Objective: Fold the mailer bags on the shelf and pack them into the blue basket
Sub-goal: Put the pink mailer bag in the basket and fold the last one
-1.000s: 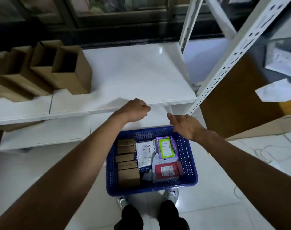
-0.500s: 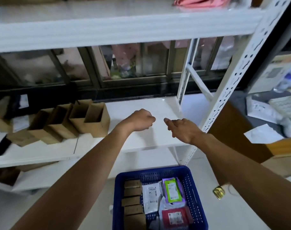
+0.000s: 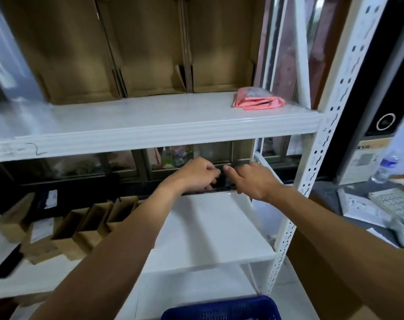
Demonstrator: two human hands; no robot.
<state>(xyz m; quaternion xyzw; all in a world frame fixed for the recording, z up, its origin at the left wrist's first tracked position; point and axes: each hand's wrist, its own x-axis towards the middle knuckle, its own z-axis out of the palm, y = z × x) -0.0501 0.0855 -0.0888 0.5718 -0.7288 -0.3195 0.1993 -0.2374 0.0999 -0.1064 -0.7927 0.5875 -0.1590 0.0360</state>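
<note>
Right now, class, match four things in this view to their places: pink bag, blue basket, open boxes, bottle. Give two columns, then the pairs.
Things
1 pink bag
2 blue basket
3 open boxes
4 bottle

Places
A middle shelf, left
B far right, beyond the shelving
C upper shelf, right end
D bottom edge of view

Pairs: 1-C, 2-D, 3-A, 4-B

Both bare arms stretched toward 12 o'clock, left grip (image 3: pixel 197 174) curled into a fist, right grip (image 3: pixel 254 181) just at its 3 o'clock, palm down, fingers relaxed, drooping.
</note>
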